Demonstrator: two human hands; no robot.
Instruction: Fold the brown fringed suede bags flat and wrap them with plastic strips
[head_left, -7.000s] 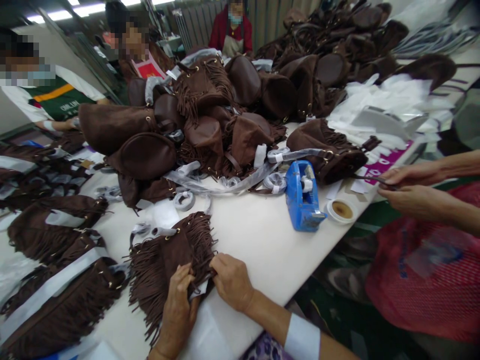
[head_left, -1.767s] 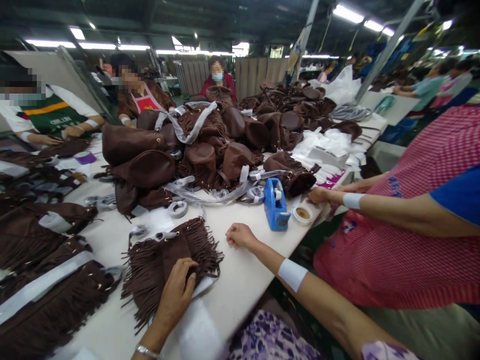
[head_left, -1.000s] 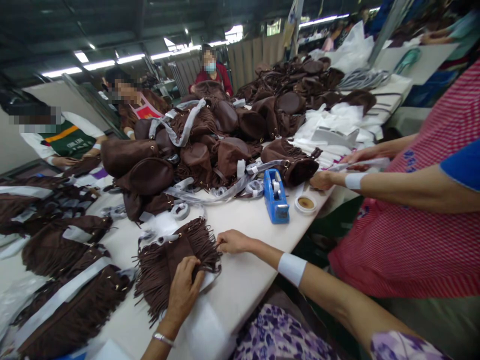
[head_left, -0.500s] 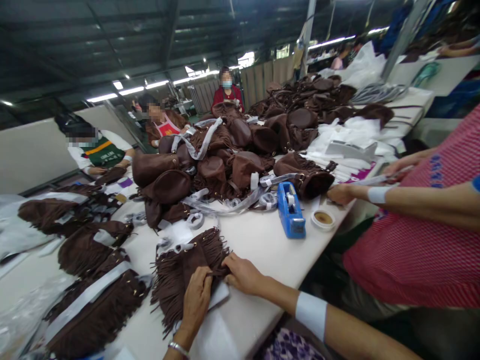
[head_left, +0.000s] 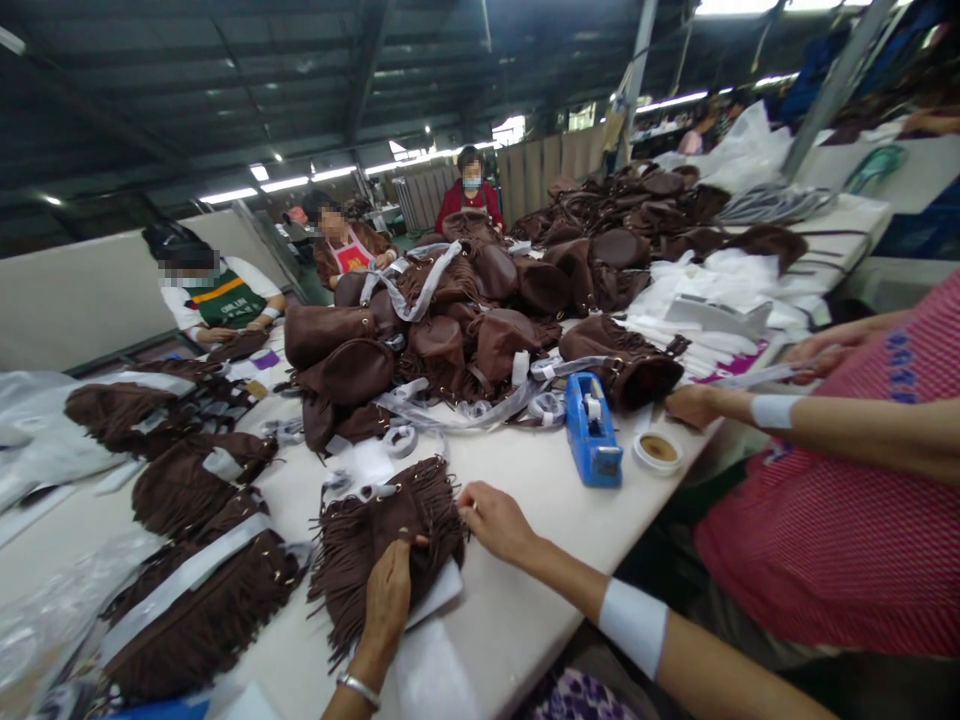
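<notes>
On the counter (head_left: 517, 465), a bag (head_left: 360, 530) lay near the front edge, partly over a sheet (head_left: 442, 592). More bags (head_left: 225, 620) lay to its left, and a heap of bags (head_left: 502, 340) spread behind it. Farther right stood a tape dispenser (head_left: 592, 440), with a tub (head_left: 658, 452) just beyond, near the right edge.

The left hand (head_left: 388, 592) is on top of the brown fringed bag (head_left: 375, 535), on the side close to the person. Its back faces up and its fingers point away over the bag. The left wrist wears a shiny bracelet (head_left: 358, 690). The right hand (head_left: 495, 520) is at the right edge of the bag with its fingers bent in; whether they pinch a string is too small to tell. The right arm, with a white band (head_left: 634, 625) around it, slants toward the bag.
</notes>
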